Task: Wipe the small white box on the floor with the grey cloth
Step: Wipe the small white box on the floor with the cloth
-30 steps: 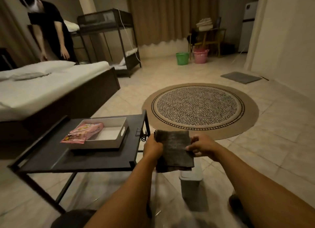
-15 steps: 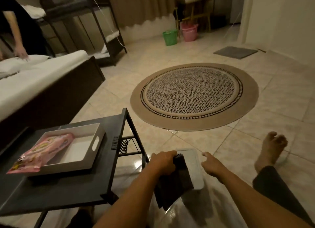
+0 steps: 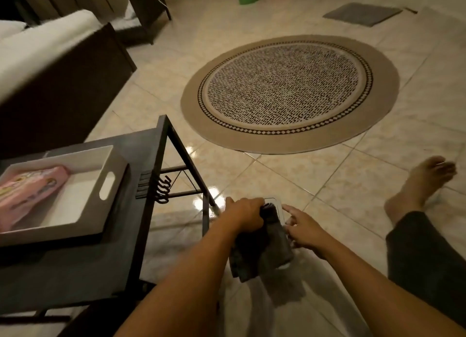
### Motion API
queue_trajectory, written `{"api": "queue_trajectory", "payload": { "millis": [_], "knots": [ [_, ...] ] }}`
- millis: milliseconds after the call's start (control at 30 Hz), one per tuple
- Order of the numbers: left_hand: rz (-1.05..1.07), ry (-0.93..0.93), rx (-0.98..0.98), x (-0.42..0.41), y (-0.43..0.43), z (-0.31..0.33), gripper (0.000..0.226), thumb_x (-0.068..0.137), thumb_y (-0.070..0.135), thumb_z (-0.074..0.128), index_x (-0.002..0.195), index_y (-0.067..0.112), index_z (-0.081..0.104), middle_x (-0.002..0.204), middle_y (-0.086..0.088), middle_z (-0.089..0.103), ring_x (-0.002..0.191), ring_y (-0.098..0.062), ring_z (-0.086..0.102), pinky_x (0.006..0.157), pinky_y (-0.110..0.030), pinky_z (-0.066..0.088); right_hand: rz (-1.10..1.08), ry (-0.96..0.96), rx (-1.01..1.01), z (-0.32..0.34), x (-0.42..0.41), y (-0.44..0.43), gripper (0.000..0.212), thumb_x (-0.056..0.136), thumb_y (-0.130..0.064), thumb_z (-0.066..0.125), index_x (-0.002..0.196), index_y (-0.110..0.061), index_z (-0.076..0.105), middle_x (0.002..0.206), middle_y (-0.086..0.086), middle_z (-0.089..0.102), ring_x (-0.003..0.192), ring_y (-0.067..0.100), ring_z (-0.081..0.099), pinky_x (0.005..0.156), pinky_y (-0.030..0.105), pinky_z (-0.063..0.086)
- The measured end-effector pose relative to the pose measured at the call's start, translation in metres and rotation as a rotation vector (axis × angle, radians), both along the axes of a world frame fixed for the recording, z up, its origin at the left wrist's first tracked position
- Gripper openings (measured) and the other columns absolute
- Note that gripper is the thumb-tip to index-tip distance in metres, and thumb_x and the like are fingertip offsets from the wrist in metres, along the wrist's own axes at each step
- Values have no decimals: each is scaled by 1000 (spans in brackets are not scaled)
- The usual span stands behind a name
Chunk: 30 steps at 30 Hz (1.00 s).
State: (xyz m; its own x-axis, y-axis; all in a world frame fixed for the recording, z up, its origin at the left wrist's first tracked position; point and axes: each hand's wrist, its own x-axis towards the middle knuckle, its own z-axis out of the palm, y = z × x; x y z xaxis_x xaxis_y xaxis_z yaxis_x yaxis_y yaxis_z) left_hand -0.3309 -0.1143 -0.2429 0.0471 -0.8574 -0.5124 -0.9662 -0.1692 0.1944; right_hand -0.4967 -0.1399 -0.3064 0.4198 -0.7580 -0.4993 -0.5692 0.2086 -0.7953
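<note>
Left hand [image 3: 243, 217]: clenched around the bunched top of the grey cloth [image 3: 262, 251], knuckles up. A second ago both hands held the cloth spread out in the air above the box; now the left alone has it, and the cloth hangs down over the near side of the small white box [image 3: 277, 207].

Right hand [image 3: 303, 229]: released from the cloth, fingers loosely spread, grasping nothing. It sits just beside the box's right edge; fingertips look to touch the lid rim, but contact is too blurred to confirm.

Box: on the tiled floor [image 3: 290, 175], between the two hands, just beside the leg of the black side table [image 3: 83, 268]. Only the far part of the lid shows; the rest is under the cloth.

Judgement: cloth has been brought down into contact, so wiping is at its start. The right hand appears placed to steady the box, which looks light and may slide on the glossy tile.

Outward: white tray [image 3: 118, 165] with a pink packet [image 3: 30, 188] on the table; round rug [image 3: 290, 92] beyond; the person's bare foot [image 3: 423, 183] to the right.
</note>
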Motion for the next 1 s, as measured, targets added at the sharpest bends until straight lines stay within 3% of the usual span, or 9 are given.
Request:
{"api": "queue_trajectory", "payload": {
  "millis": [100, 233, 333, 433, 600, 733, 1000],
  "knots": [
    [42, 13, -144, -1, 12, -11, 37, 85, 18, 61, 117, 20, 43, 114, -9, 60, 112, -32, 54, 107, -52, 21, 53, -18, 15, -1, 0, 12, 69, 95, -6, 54, 155, -28, 27, 88, 14, 62, 82, 35, 66, 75, 51, 62],
    [101, 17, -472, -1, 45, -41, 64, 89, 39, 60, 144, 23, 31, 150, -5, 34, 137, -27, 29, 115, -48, 18, 48, -43, 37, 0, -2, 22, 76, 94, -6, 57, 154, -36, 22, 93, 19, 63, 79, 31, 67, 71, 45, 64],
    [-18, 36, -465, -9, 70, -67, 68, 94, 54, 39, 153, 32, 13, 163, -3, 8, 147, -26, 4, 117, -52, 3, 44, -44, 60, 1, 1, 21, 77, 94, -2, 54, 154, -38, 22, 90, 19, 56, 77, 29, 60, 72, 50, 61],
    [-3, 6, -401, -15, 76, -81, 70, 96, 58, 29, 154, 36, -3, 163, 2, -15, 147, -24, -19, 116, -56, -9, 53, -31, 77, 3, 5, 17, 78, 92, 5, 50, 154, -35, 24, 90, 14, 50, 82, 30, 55, 79, 57, 58],
    [56, -39, -371, -25, 68, -85, 71, 95, 63, 20, 154, 35, -8, 162, 4, -21, 145, -24, -25, 113, -60, -15, 67, -26, 83, 4, 6, 12, 78, 92, 3, 53, 154, -35, 24, 88, 9, 51, 83, 27, 59, 78, 53, 61],
    [82, -93, -371, -23, 65, -86, 67, 98, 55, 20, 154, 32, -7, 162, 6, -19, 146, -21, -24, 113, -63, -12, 50, -42, 91, 2, 6, 11, 81, 92, 9, 50, 154, -35, 24, 88, 9, 52, 70, 21, 59, 65, 38, 62],
    [69, -103, -382, -28, 58, -87, 67, 97, 53, 18, 155, 29, -5, 163, 6, -14, 147, -22, -19, 112, -65, -9, 50, -57, 93, 0, 6, 11, 84, 89, 12, 50, 153, -38, 26, 91, 11, 54, 76, 25, 61, 68, 44, 63]
  ]
}}
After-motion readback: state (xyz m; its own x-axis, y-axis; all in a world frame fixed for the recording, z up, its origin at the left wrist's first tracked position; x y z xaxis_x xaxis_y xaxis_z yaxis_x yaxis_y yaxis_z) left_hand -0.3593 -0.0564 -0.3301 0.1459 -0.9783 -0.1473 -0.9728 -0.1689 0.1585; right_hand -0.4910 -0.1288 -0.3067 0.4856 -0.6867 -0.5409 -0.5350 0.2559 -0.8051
